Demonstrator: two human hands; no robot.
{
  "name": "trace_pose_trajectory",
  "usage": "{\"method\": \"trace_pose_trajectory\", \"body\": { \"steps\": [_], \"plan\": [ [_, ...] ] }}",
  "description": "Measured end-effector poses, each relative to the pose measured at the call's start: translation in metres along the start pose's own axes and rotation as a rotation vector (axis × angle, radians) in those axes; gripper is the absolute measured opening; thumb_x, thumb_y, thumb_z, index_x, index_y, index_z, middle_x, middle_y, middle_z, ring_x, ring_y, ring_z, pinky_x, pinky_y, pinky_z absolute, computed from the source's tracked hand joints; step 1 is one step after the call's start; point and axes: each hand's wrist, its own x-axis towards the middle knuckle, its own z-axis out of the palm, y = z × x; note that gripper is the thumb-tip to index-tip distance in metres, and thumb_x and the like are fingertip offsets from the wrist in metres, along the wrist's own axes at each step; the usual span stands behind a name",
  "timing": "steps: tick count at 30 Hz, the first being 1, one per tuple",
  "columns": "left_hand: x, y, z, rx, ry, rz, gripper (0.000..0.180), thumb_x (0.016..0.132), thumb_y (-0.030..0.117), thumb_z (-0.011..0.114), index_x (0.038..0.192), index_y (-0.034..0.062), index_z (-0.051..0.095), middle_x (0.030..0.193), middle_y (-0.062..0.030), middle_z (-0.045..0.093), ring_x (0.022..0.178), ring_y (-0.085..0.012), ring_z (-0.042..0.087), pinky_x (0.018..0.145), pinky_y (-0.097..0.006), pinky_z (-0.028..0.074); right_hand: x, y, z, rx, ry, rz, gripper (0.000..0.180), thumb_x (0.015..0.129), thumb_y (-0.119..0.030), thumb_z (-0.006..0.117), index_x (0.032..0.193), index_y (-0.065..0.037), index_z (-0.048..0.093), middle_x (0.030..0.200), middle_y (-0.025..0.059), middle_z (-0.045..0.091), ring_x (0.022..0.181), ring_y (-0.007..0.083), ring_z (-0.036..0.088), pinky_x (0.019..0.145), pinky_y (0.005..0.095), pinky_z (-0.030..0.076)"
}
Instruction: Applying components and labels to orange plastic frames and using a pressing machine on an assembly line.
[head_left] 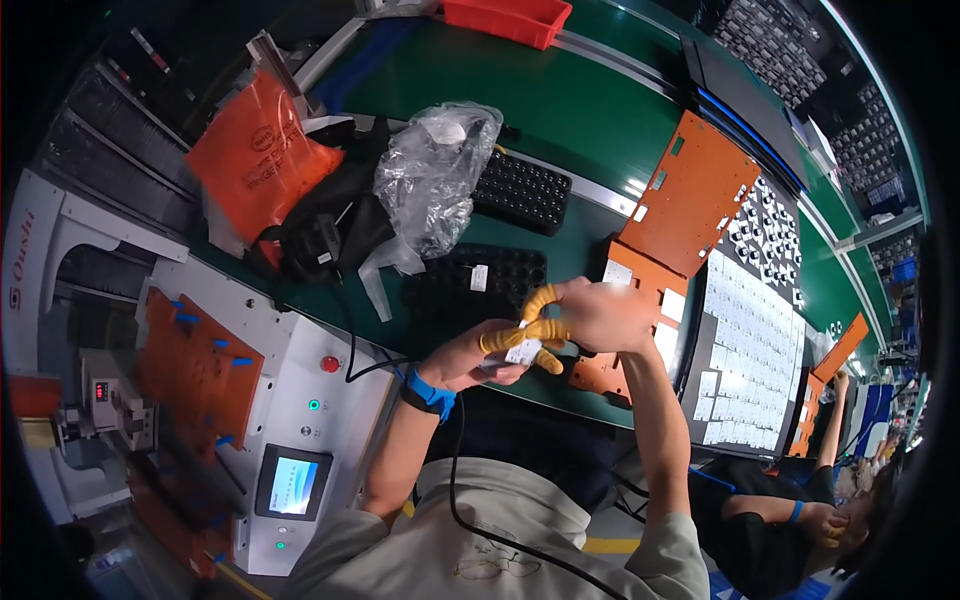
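My left hand (475, 358), with a blue strap (430, 396) round its wrist and yellow finger cots on some fingertips, is closed on a small white piece (522, 350) with faint marks on it. Its exact kind is too small to make out. From the right, my right hand (600, 316) meets it; yellow cots cover its fingertips too, and they pinch at the same piece. Part of that hand is blurred. Just beyond both hands lies a black tray with round pockets (515, 268), a small white label on it.
Another black pocketed tray (525, 192) and crumpled clear plastic (435, 170) lie farther back. At left are an orange bag (262, 150) and a machine with a screen (290, 484). Orange fixture plates (690, 195) and a white sheet of parts (750, 340) stand right. A co-worker (790, 510) sits lower right.
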Motion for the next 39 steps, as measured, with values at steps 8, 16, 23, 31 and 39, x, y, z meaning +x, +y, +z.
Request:
{"method": "trace_pose_trajectory", "body": {
  "steps": [8, 16, 23, 31, 39],
  "plan": [
    [-0.030, 0.006, -0.001, -0.026, 0.288, 0.213, 0.071, 0.091, 0.050, 0.070, 0.140, 0.0020, 0.052, 0.130, -0.0157, 0.063, 0.058, -0.0038, 0.037, 0.054, -0.021, 0.030, 0.122, 0.001, -0.035, -0.913, 0.780, -0.140, 0.033, 0.081, -0.022, 0.077, 0.108, -0.002, 0.071, 0.098, 0.0140, 0.072, 0.092, 0.0309, 0.068, 0.083, 0.0396, 0.054],
    [-0.050, 0.002, 0.012, 0.080, 0.279, 0.345, 0.082, 0.091, 0.063, 0.063, 0.141, -0.0008, 0.052, 0.110, -0.0017, 0.065, 0.057, -0.0023, 0.030, 0.057, -0.021, 0.027, 0.202, 0.039, -0.081, -1.250, 0.924, -0.192, 0.028, 0.079, -0.030, 0.075, 0.094, -0.008, 0.075, 0.100, 0.0150, 0.068, 0.104, 0.0318, 0.062, 0.111, 0.0519, 0.036],
    [-0.051, 0.001, 0.013, -0.001, 0.201, 0.474, 0.059, 0.099, 0.032, 0.062, 0.151, 0.0097, 0.045, 0.140, -0.0077, 0.057, 0.059, -0.0030, 0.030, 0.058, -0.021, 0.030, 0.167, 0.010, -0.054, -0.702, 1.114, -0.304, 0.026, 0.076, -0.019, 0.078, 0.091, 0.001, 0.071, 0.087, 0.0165, 0.071, 0.082, 0.0303, 0.068, 0.079, 0.0382, 0.054],
    [-0.043, 0.009, 0.035, 0.146, 0.411, 0.683, 0.038, 0.095, 0.028, 0.071, 0.125, 0.0071, 0.064, 0.104, -0.0058, 0.071, 0.078, -0.0073, 0.060, 0.061, -0.023, 0.041, 0.057, -0.031, 0.050, 0.123, 0.773, -0.483, 0.014, 0.084, -0.004, 0.073, 0.093, -0.001, 0.063, 0.091, 0.0013, 0.062, 0.085, 0.0110, 0.056, 0.082, 0.0273, 0.046],
    [-0.004, -0.003, 0.037, 0.013, 0.673, 0.635, 0.037, 0.107, 0.030, 0.047, 0.132, 0.0095, 0.064, 0.107, -0.0019, 0.069, 0.074, -0.0061, 0.056, 0.061, -0.022, 0.042, 0.009, 0.002, 0.081, -0.216, 0.803, -0.602, 0.023, 0.081, -0.003, 0.075, 0.100, 0.000, 0.063, 0.097, 0.0082, 0.070, 0.082, 0.0147, 0.065, 0.076, 0.0278, 0.052]
  ]
}}
